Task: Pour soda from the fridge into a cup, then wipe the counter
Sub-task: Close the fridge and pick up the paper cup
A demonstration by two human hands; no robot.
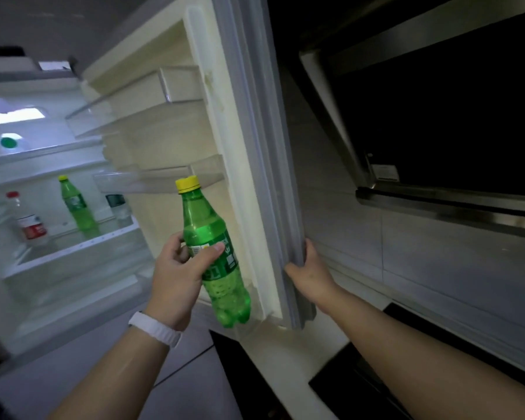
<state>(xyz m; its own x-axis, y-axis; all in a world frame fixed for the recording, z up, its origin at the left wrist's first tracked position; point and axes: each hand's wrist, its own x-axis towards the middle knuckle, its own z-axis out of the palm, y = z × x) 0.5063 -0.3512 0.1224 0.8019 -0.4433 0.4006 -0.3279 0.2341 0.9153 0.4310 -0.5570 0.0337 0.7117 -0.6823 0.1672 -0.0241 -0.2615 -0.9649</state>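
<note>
My left hand (179, 277) grips a green soda bottle (215, 237) with a yellow cap around its label, holding it nearly upright in front of the open fridge door (249, 122). My right hand (309, 274) grips the door's outer edge near its lower corner, fingers curled round the grey seal. A second green soda bottle (78, 207) stands on a shelf inside the lit fridge (43, 253). No cup is in view.
A clear bottle with a red cap and label (29, 221) and another small bottle (119, 206) stand on the same fridge shelf. The pale counter (288, 356) with a dark cooktop (355, 386) lies below the door. A range hood (437, 165) hangs at right.
</note>
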